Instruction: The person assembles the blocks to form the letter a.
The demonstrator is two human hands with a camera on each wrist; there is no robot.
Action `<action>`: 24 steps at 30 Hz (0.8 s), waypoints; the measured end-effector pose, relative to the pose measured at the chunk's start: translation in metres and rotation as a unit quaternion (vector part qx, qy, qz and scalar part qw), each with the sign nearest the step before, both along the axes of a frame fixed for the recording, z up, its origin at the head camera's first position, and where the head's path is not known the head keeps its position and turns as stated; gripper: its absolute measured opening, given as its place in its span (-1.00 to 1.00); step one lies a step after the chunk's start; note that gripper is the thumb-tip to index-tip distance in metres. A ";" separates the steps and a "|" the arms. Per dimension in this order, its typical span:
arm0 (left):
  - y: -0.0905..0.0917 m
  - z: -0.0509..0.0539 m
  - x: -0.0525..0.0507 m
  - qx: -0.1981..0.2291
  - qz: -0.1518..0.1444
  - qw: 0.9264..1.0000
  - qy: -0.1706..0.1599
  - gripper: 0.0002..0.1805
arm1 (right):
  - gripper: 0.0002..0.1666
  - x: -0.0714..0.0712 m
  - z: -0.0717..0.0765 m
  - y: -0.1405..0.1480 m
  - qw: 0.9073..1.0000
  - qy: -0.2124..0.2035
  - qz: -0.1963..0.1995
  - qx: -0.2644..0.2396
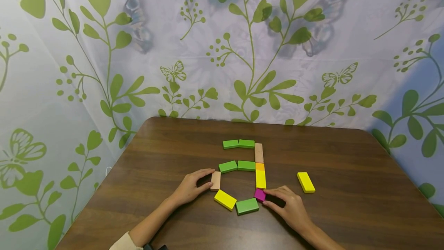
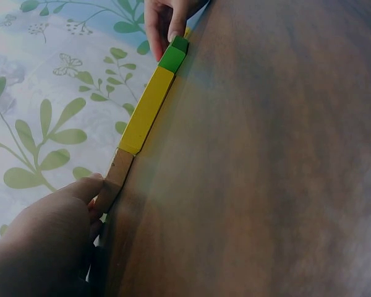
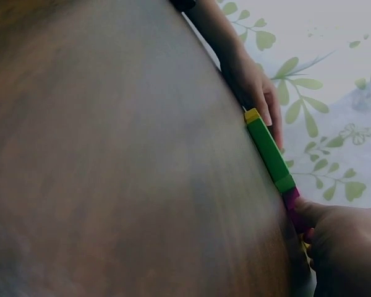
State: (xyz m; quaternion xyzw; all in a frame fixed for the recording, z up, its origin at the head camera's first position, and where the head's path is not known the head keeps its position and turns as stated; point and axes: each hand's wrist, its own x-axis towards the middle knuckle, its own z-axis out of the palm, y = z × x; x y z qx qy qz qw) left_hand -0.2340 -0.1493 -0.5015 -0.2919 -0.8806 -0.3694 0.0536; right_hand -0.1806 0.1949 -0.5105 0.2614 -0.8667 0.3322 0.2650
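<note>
My left hand (image 1: 190, 186) has its index finger at the far end of a plain wooden block (image 1: 216, 181) and its thumb at that block's left side. With thumb and index finger, my right hand (image 1: 289, 207) pinches a small magenta block (image 1: 260, 195). Between the hands lie a yellow block (image 1: 225, 200) and a green block (image 1: 247, 206), forming the near curve of a closed loop. Two green blocks (image 1: 227, 166) make the loop's far side. Another yellow block (image 1: 261, 179) and an orange block (image 1: 259, 166) form its right side, touching the magenta block's end.
Beyond the loop, a wooden block (image 1: 259, 152) continues the right side up to a row of two green blocks (image 1: 246, 144). A loose yellow block (image 1: 306, 182) lies to the right on the brown table (image 1: 347, 165). A leaf-patterned curtain (image 1: 194, 49) hangs behind the table.
</note>
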 end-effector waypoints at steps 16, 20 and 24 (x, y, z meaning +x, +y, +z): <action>0.000 0.000 0.000 0.001 0.001 1.000 0.003 -0.50 | -0.54 0.000 0.002 0.002 1.000 0.011 0.006 -0.006; 0.000 0.000 0.000 0.000 0.000 1.000 0.004 -0.50 | -0.54 0.000 0.005 0.002 0.998 0.044 0.030 -0.019; 0.000 0.000 0.000 -0.001 0.002 1.000 0.003 -0.49 | -0.53 0.000 0.008 -0.006 0.992 0.075 0.090 -0.043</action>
